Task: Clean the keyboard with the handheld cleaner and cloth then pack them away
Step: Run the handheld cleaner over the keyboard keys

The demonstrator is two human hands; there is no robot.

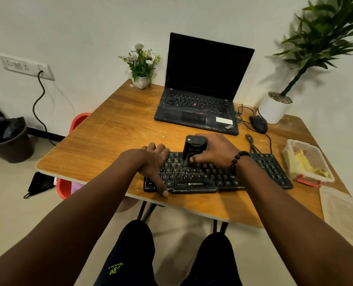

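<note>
The keyboard (212,174) is black and dusty, with pale smudges on its keys and a white brand mark on the front lip; it lies along the near edge of the desk (113,129), its number pad reaching toward the right side. On its upper key rows stands the handheld cleaner (192,148), a small, dark, boxy unit held upright with its lower end on the keys. The right hand (214,150) is closed around it from the right side, thumb low against the body, so this grip is grasping the cleaner. The left hand (154,162) lies flat and released on the left end of the keyboard, fingers spread over the keys and thumb reaching the front edge, holding nothing. A yellow cloth (304,165) sits inside a clear plastic box (313,150) near the right edge, with the lid (340,215) lying nearer the front right corner and partly cut off by the picture edge. The cleaner's mouth is hidden against the keys, and the middle key rows are covered by the right wrist.
</note>
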